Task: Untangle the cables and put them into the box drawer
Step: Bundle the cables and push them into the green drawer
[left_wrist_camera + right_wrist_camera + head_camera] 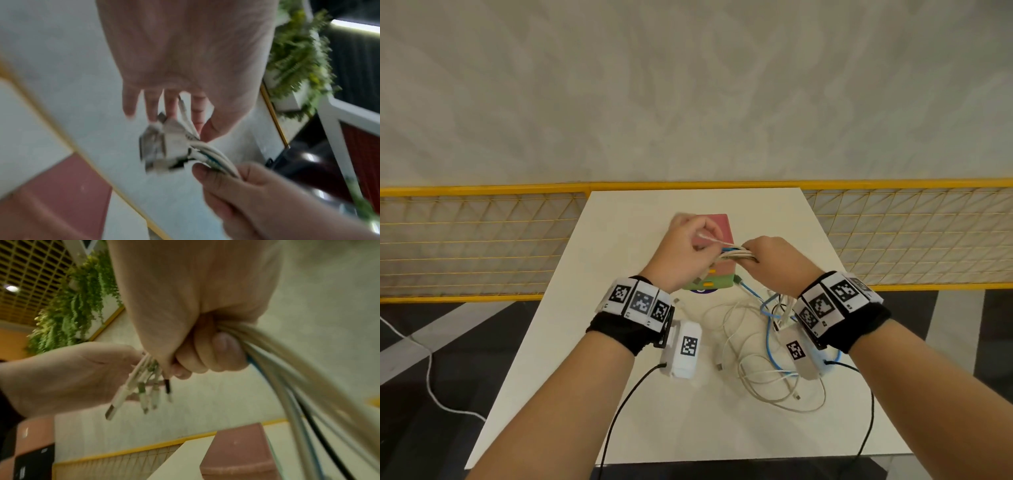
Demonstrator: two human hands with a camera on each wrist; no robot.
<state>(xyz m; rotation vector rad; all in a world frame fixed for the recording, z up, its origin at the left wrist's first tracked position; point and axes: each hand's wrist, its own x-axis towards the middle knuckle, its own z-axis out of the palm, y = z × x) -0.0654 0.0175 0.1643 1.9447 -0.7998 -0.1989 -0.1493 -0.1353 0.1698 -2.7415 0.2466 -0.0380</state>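
While the right hand (767,255) grips a bunch of cables (287,373) in a closed fist above the table (619,394), the left hand (685,246) works at the plug ends (141,394) sticking out of that fist. One white cable (714,241) runs from the fist up into the left hand, whose fingers curl round it. The left wrist view is too blurred to show that hold more exactly.

The rest of the cables (767,363), white, blue and black, trail down from the fist and lie in loose, crossing loops on the table near the right wrist. The box (714,260), pink on top with a green tier below, stands just behind the hands; I cannot tell whether a drawer is open.

To do this step well, I would judge it best to keep the fist firm but not crushing, pick one plug, and draw that single cable out along its length, slowly, so that its tail slides free of the loops rather than tightening them. If it snags, easing back should serve better than tugging.

No brand or readable writing shows; the wrist bands (640,303) carry only black-and-white square markers.
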